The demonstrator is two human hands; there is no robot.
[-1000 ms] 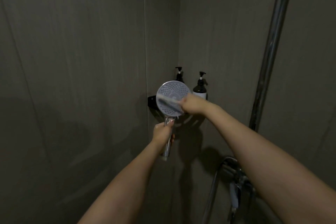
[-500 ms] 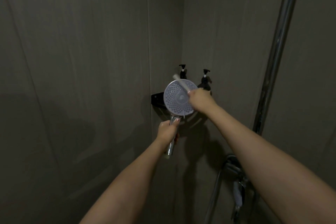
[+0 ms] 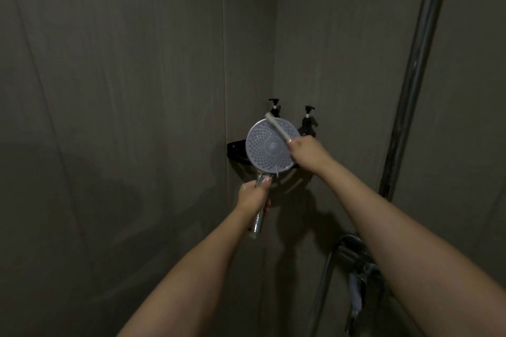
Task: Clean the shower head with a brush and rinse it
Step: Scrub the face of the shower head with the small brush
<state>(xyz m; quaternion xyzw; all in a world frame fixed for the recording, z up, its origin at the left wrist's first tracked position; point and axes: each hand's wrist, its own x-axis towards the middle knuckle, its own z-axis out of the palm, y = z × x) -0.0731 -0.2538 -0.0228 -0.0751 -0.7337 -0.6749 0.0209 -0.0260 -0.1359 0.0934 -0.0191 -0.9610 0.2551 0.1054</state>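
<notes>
Left hand (image 3: 253, 195) grips the chrome handle of the round, pale grey, nozzle-dotted shower head (image 3: 271, 145), holding its face toward the camera, just in front of the black corner shelf (image 3: 235, 148). Right hand (image 3: 308, 152), at the disc's right edge, is closed around a slim white brush (image 3: 277, 126) laid across its upper face. Rigid and probably light, the head will likely turn slippery when wet, so the handle is the sensible hold. Two dark pump bottles (image 3: 307, 123) stand on that shelf, behind the disc.
</notes>
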